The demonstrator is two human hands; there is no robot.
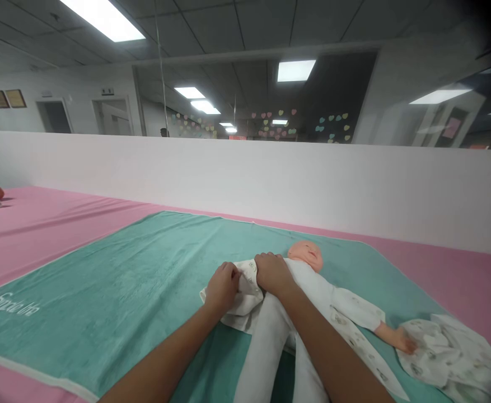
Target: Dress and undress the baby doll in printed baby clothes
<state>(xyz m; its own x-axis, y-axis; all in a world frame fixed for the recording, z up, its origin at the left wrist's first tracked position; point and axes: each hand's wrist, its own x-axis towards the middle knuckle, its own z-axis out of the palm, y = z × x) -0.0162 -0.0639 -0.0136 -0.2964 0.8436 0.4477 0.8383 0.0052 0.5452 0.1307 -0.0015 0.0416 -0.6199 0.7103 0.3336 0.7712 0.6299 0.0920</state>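
Printed cloth [245,310] lies btwn the two hands, on the L side of the doll [306,280], over the green towel [115,291]. L hand [223,288] is at the cloth's outer part, closed, fingertips pinched on the fabric. R hand [272,272] is palm-down at its inner part, right by the doll's torso, fingers curled over the cloth edge; can't tell if they grip it, undersides hidden. So the cloth runs crosswise btwn L & R, w/ its loose lower edge hanging twd the wearer.

Doll is on its back, long axis roughly near-to-far: head [304,253] twd the towel's far edge, tipped a bit R, legs [266,347] twd the wearer, passing btwn the forearms. R hand is nearer the torso; L hand is out past it, twd the towel's L edge.

One doll arm [356,308] reaches out R & nearer, its hand at the bunched cloth [450,352] near the towel's R edge. A printed strip [366,350] slants along that side, below the arm. Other doll arm is out of sight. Pink sheet [60,224] shows past the towel's L & R edges.
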